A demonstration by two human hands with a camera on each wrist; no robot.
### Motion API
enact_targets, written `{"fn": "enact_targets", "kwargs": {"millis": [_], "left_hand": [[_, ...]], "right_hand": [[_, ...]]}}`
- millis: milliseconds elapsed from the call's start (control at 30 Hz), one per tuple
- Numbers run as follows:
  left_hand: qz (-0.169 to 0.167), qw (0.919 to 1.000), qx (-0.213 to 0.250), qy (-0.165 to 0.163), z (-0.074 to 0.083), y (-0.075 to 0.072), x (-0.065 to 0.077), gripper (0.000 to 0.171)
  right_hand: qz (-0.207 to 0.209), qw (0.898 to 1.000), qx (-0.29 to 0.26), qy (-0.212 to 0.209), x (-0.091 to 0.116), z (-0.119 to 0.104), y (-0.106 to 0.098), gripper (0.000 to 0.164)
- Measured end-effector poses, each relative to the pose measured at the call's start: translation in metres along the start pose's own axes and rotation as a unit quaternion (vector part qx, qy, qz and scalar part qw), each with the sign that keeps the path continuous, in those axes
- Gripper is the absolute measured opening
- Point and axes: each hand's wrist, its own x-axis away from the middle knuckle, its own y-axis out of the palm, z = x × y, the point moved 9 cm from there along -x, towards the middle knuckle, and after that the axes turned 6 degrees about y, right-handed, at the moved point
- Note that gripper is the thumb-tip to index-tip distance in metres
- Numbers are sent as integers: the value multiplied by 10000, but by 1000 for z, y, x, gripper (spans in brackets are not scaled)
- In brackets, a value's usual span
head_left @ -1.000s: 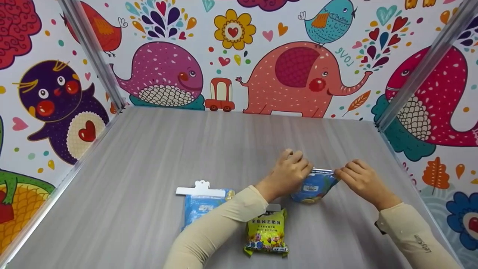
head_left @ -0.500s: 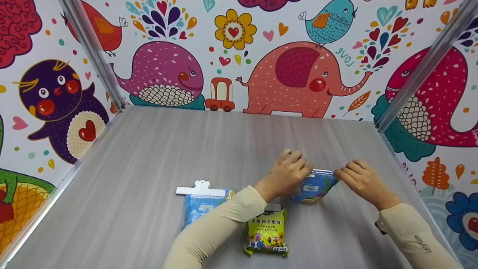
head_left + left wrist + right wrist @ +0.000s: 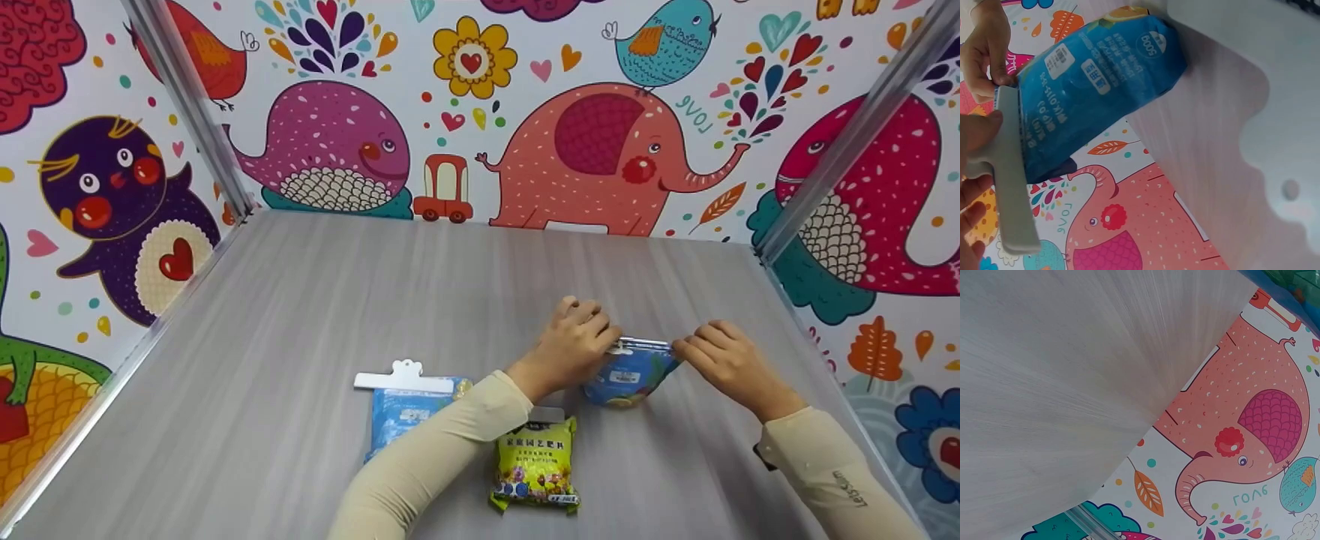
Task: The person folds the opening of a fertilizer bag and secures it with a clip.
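A blue printed bag (image 3: 630, 379) is held up above the table between both hands, its top edge stretched between them. In the head view my left hand (image 3: 566, 345) is at the bag's left top corner. It grips a white bag clip (image 3: 1013, 185), with the thumb on its handle in the left wrist view. The clip's long bar lies along the bag's top edge and sticks out past one corner. My right hand (image 3: 727, 367) pinches the other top corner. In the right wrist view only a piece of the bag (image 3: 1297, 295) shows, and no hand.
A second blue bag (image 3: 397, 424) with a white clip (image 3: 405, 383) across its top lies at the left, partly under the left sleeve. A yellow-green packet (image 3: 535, 461) with a pale clip lies at the front. Printed walls (image 3: 480, 120) and metal posts (image 3: 847, 142) border the table.
My left hand has shifted slightly left, and part of the white clip now shows at the bag's top edge. The right hand keeps its place.
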Motion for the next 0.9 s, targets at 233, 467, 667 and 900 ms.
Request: {"fn": "enact_targets", "kwargs": {"millis": [233,467,667,900], "left_hand": [[143,9995,-264,-76,-4,5,6,15],[538,9984,-170,-82,-9,3,7,5],[627,9980,94,-71,-12,5,10,6],[676,9976,119,-92,-17,7,16,5]], "right_hand": [[-142,9999,33,9,0,0,2,34],[-304,9995,65,34,0,0,2,35],[-284,9996,48,52,1,2,3,36],[-152,9999,6,61,2,2,3,35]]}}
